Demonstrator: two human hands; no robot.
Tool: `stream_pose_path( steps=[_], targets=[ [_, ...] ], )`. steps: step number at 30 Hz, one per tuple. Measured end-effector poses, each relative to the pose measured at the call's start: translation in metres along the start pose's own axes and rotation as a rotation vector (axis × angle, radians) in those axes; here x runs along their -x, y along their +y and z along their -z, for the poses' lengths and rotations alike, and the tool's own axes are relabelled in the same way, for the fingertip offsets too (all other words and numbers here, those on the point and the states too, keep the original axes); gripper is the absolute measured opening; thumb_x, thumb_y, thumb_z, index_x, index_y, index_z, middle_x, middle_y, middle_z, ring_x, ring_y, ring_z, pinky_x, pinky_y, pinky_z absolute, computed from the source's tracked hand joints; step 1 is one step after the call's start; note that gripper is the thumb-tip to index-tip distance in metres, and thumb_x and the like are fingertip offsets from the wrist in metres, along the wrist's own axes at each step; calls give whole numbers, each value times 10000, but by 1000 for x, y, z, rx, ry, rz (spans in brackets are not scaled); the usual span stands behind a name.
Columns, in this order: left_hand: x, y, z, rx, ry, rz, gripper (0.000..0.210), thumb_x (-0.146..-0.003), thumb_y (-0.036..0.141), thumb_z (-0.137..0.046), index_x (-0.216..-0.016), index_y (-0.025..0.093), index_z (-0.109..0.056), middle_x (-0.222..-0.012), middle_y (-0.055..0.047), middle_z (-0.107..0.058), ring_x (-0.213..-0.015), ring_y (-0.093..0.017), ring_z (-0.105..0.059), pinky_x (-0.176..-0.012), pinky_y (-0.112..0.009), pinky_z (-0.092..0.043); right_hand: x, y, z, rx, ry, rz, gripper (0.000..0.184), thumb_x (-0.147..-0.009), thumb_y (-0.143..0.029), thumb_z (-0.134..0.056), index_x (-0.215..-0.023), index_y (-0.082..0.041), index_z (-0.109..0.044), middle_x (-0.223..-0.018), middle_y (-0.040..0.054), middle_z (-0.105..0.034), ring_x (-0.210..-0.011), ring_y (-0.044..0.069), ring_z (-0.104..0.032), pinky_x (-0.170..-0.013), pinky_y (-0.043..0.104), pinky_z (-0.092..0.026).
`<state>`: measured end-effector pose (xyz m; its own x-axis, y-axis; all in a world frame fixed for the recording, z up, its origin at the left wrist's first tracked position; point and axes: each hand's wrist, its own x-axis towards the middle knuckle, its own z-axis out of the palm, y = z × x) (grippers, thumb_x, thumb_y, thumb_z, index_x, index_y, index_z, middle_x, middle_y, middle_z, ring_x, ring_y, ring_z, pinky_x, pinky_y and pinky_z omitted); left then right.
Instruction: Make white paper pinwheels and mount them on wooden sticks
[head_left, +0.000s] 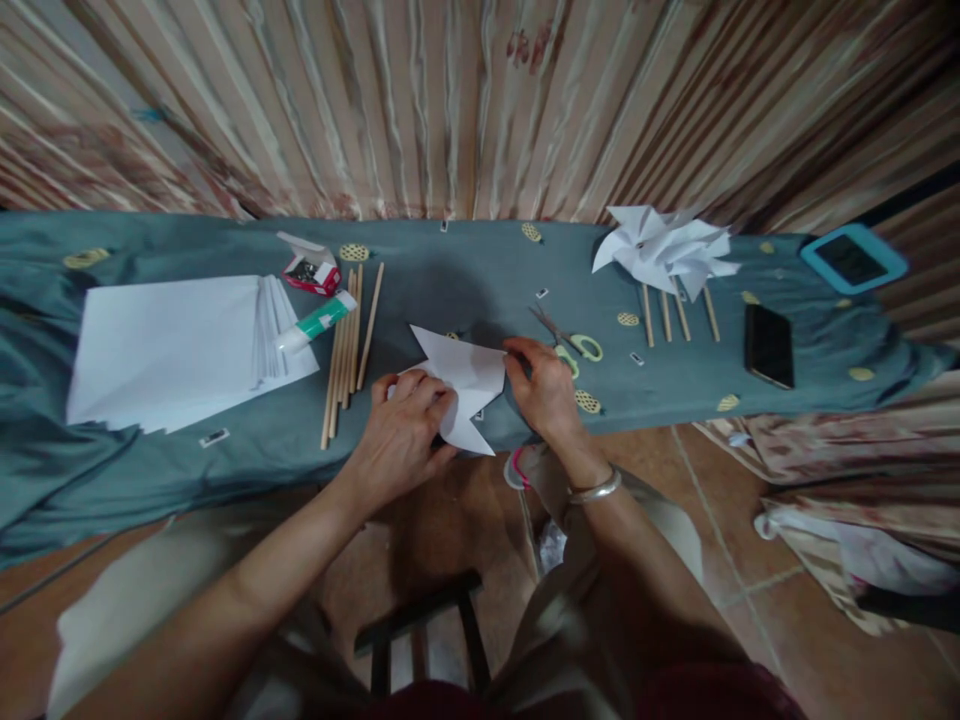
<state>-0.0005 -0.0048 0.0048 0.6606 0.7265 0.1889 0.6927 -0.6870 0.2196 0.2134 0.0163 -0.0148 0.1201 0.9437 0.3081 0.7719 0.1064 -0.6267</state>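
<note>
A white sheet of paper with cut, pointed flaps point(469, 368) lies in front of me near the table's front edge. My left hand point(409, 412) is closed over its left part, fingers curled on the paper and hiding some of it. At the paper's right corner my right hand point(541, 385) pinches the edge between thumb and fingers. Just beyond my right hand are scissors point(574, 342) with light green handles. Left of the paper, thin wooden sticks point(346, 350) lie side by side, with a green and white glue tube point(319, 320) against them.
A stack of white paper point(172, 345) lies at the left, a small open red box point(311, 270) behind the glue. Paper pinwheels on sticks point(660, 250) lie back right. Farther right are a black phone point(769, 345) and a blue-framed device point(853, 258). A curtain point(450, 110) hangs behind the table.
</note>
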Motion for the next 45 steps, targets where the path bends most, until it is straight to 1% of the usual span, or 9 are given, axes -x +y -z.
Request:
stream_pose_path(
  steps=[4, 8, 11, 15, 22, 26, 30, 38, 45],
  targets=[
    [-1, 0, 1, -6, -22, 11, 395, -799, 332, -689, -1137, 134, -638, -1179, -146, -651, -1183, -373, -492, -934, -533, -353, -11, 0, 2, 71, -75, -74, 311, -895, -163, -485, -1099, -156, -720, -1132, 104, -748, -1071, 241, -677, -993, 370, -492],
    [-2, 0, 1, -18, -35, 13, 404, -790, 329, -705, -1133, 124, -646, -1185, -154, -648, -1192, -373, -485, -952, -530, -351, -25, -3, 13, 146, -281, -80, 326, -910, -164, -475, -1113, -184, -729, -1141, 72, -752, -1073, 240, -687, -958, 340, -501],
    [-2, 0, 2, -16, -45, 16, 390, -793, 328, -699, -1129, 136, -649, -1187, -154, -647, -1190, -368, -484, -951, -527, -355, -37, -7, 19, 219, -392, -27, 304, -903, -169, -493, -1052, -216, -754, -1073, 48, -769, -1020, 236, -699, -914, 325, -499],
    [-2, 0, 2, 0, -39, 23, 373, -790, 306, -693, -1126, 152, -652, -1174, -149, -647, -1175, -355, -493, -955, -522, -353, -52, -8, 20, 237, -456, -12, 251, -882, -189, -530, -920, -220, -776, -874, 19, -773, -834, 193, -703, -772, 275, -487],
    [-1, -1, 0, 18, -15, 2, 385, -788, 296, -680, -1134, 131, -644, -1165, -147, -653, -1175, -359, -494, -963, -536, -343, -61, 1, 11, 25, -457, -112, 198, -835, -333, -641, -827, -187, -774, -721, 6, -732, -672, 144, -646, -597, 230, -424],
    [-1, 0, 0, 22, -14, 3, 384, -780, 281, -677, -1135, 138, -644, -1160, -150, -651, -1166, -358, -498, -952, -531, -347, -66, -7, 8, 2, -503, -66, 145, -768, -303, -688, -782, -181, -763, -703, -3, -718, -648, 125, -627, -567, 213, -412],
    [-1, 0, 0, 39, -8, 10, 383, -784, 283, -673, -1137, 138, -644, -1150, -148, -652, -1155, -360, -503, -949, -538, -355, -67, -24, 10, 127, -533, -47, 102, -734, -185, -677, -781, -184, -767, -740, 17, -737, -699, 147, -660, -603, 231, -433],
    [1, -1, -3, 15, 0, 1, 401, -796, 299, -672, -1158, 133, -629, -1178, -142, -657, -1176, -361, -499, -958, -533, -347, -58, -25, 16, 265, -492, 49, 241, -850, -162, -587, -1023, -179, -755, -1030, 74, -768, -965, 224, -702, -838, 305, -493],
    [3, -1, -5, 1, 33, -16, 403, -804, 287, -649, -1167, 114, -622, -1155, -150, -658, -1158, -359, -507, -945, -525, -353, -21, -28, 17, 161, -443, 200, 107, -838, -270, -690, -836, -167, -719, -969, 85, -749, -966, 233, -660, -897, 354, -474]
  ],
)
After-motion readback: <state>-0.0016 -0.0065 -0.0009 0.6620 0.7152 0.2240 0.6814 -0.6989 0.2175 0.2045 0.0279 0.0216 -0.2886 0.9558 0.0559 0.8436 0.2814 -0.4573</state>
